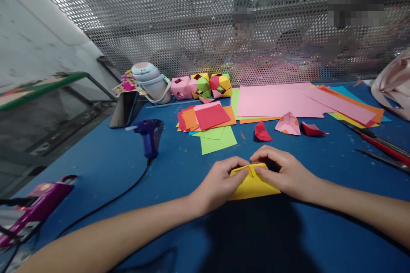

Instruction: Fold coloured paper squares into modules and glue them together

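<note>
A folded yellow paper [253, 187] lies on the blue table [128, 166] in front of me. My left hand [221, 182] pinches its left top corner, fingers curled. My right hand [285, 171] presses and pinches the top fold from the right, fingers bent over the paper. Both thumbs meet near the paper's upper middle. The far edge of the paper is hidden under my fingers.
Behind the hands lie two red folded pieces [262, 131] and a pink one [288, 123], stacks of coloured paper [208, 119], large pink sheets [278, 100], paper cubes [201, 85], a bottle [152, 82], a phone [124, 108], a blue glue gun [149, 135], scissors [381, 147].
</note>
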`<state>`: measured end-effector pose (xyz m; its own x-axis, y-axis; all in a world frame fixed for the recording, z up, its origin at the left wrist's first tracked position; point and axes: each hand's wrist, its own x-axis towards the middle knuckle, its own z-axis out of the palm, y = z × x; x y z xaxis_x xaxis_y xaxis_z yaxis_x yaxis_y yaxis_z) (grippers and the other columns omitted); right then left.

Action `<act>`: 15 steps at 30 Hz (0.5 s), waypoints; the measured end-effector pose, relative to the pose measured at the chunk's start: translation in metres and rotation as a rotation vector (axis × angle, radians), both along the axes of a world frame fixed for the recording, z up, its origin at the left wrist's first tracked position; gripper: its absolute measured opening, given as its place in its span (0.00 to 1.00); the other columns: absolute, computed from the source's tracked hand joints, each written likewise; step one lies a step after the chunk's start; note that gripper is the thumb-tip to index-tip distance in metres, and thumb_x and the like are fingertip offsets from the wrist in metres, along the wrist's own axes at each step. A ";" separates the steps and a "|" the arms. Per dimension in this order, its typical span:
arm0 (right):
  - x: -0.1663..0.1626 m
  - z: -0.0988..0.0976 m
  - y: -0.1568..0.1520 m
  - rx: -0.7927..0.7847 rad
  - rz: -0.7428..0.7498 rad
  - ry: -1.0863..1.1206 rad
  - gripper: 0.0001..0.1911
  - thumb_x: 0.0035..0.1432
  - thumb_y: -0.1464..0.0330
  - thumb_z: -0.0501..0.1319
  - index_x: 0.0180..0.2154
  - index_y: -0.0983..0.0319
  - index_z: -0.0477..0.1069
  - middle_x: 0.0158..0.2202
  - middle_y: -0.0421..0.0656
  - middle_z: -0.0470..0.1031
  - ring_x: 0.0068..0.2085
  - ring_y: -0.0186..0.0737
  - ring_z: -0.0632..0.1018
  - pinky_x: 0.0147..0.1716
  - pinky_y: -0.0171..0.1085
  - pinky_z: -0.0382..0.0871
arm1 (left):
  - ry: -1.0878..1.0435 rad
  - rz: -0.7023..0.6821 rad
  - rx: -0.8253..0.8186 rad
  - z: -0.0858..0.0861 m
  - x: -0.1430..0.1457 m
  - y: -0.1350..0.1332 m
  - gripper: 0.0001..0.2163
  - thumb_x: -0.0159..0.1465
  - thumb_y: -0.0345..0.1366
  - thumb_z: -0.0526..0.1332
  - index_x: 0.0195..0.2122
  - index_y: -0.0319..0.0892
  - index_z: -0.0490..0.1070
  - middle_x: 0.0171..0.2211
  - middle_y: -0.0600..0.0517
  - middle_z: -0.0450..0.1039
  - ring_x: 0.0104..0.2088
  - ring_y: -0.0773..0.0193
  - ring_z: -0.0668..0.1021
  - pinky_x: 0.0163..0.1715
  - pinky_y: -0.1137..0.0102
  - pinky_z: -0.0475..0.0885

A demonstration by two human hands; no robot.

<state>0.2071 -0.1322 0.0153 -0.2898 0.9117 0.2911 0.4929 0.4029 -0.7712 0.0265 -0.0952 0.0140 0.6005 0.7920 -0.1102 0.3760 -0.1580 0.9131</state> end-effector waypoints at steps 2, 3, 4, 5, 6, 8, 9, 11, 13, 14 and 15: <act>0.000 0.001 0.000 -0.041 -0.038 -0.004 0.04 0.54 0.74 0.56 0.33 0.62 0.68 0.31 0.40 0.71 0.31 0.33 0.71 0.30 0.32 0.66 | 0.002 0.008 0.001 0.000 0.000 -0.001 0.09 0.59 0.34 0.54 0.33 0.39 0.72 0.32 0.52 0.74 0.32 0.65 0.73 0.32 0.75 0.66; 0.000 0.001 0.000 -0.049 -0.044 -0.003 0.04 0.53 0.74 0.56 0.32 0.62 0.68 0.30 0.39 0.70 0.30 0.33 0.70 0.30 0.32 0.66 | 0.000 0.011 -0.001 0.000 0.000 -0.001 0.08 0.58 0.33 0.54 0.33 0.38 0.72 0.32 0.52 0.74 0.32 0.65 0.73 0.32 0.75 0.66; 0.000 0.001 0.000 -0.054 -0.046 -0.003 0.03 0.53 0.74 0.56 0.31 0.62 0.68 0.30 0.39 0.70 0.30 0.32 0.70 0.30 0.32 0.65 | -0.005 0.010 -0.006 0.000 0.000 -0.001 0.08 0.57 0.32 0.54 0.33 0.38 0.72 0.32 0.52 0.74 0.32 0.66 0.73 0.32 0.75 0.66; 0.001 0.001 -0.001 -0.056 -0.044 -0.004 0.03 0.53 0.74 0.56 0.31 0.62 0.67 0.30 0.39 0.70 0.31 0.32 0.70 0.30 0.32 0.65 | -0.014 0.005 -0.016 0.001 0.000 -0.001 0.08 0.56 0.31 0.54 0.34 0.38 0.72 0.32 0.52 0.73 0.32 0.66 0.73 0.31 0.76 0.66; 0.001 0.001 -0.001 -0.058 -0.040 -0.007 0.03 0.53 0.74 0.56 0.31 0.62 0.67 0.30 0.39 0.70 0.31 0.33 0.70 0.30 0.32 0.64 | -0.023 -0.003 -0.027 0.001 0.000 -0.001 0.09 0.55 0.30 0.54 0.35 0.38 0.71 0.32 0.52 0.73 0.32 0.66 0.73 0.31 0.76 0.66; 0.001 -0.001 -0.001 -0.054 -0.031 -0.012 0.03 0.54 0.74 0.56 0.31 0.62 0.67 0.31 0.39 0.70 0.32 0.33 0.71 0.31 0.32 0.64 | -0.038 -0.023 -0.046 0.002 -0.001 -0.001 0.09 0.55 0.31 0.55 0.36 0.37 0.71 0.32 0.52 0.73 0.32 0.66 0.72 0.31 0.76 0.66; 0.001 -0.002 -0.001 -0.045 -0.025 -0.013 0.03 0.54 0.74 0.57 0.31 0.62 0.67 0.31 0.40 0.70 0.32 0.33 0.71 0.32 0.32 0.64 | -0.041 -0.031 -0.046 0.002 -0.001 -0.001 0.09 0.56 0.33 0.56 0.37 0.37 0.71 0.32 0.52 0.73 0.33 0.66 0.72 0.31 0.76 0.66; -0.001 -0.003 -0.001 -0.017 -0.014 -0.010 0.03 0.54 0.74 0.57 0.32 0.62 0.68 0.31 0.40 0.70 0.32 0.33 0.71 0.32 0.32 0.64 | -0.044 -0.034 -0.026 0.002 -0.001 0.001 0.10 0.58 0.37 0.56 0.36 0.37 0.72 0.32 0.51 0.73 0.33 0.65 0.72 0.33 0.75 0.66; -0.003 -0.004 -0.002 0.014 -0.005 -0.009 0.03 0.55 0.74 0.56 0.32 0.62 0.68 0.31 0.40 0.70 0.32 0.33 0.70 0.31 0.32 0.64 | -0.044 -0.027 -0.011 0.001 0.000 0.002 0.11 0.59 0.39 0.56 0.33 0.37 0.73 0.31 0.51 0.73 0.33 0.65 0.72 0.34 0.75 0.65; -0.003 -0.003 -0.002 0.024 -0.003 -0.011 0.04 0.54 0.74 0.56 0.33 0.62 0.68 0.30 0.40 0.70 0.31 0.33 0.70 0.31 0.32 0.64 | -0.044 -0.019 -0.014 0.001 0.000 0.003 0.11 0.59 0.40 0.56 0.31 0.37 0.73 0.30 0.52 0.73 0.32 0.66 0.72 0.34 0.75 0.65; -0.004 -0.003 -0.003 0.025 -0.005 -0.014 0.04 0.54 0.74 0.57 0.33 0.62 0.68 0.30 0.40 0.70 0.31 0.33 0.70 0.31 0.32 0.64 | -0.045 -0.009 -0.023 0.001 0.001 0.003 0.11 0.59 0.40 0.56 0.30 0.37 0.73 0.29 0.52 0.73 0.32 0.66 0.72 0.34 0.75 0.65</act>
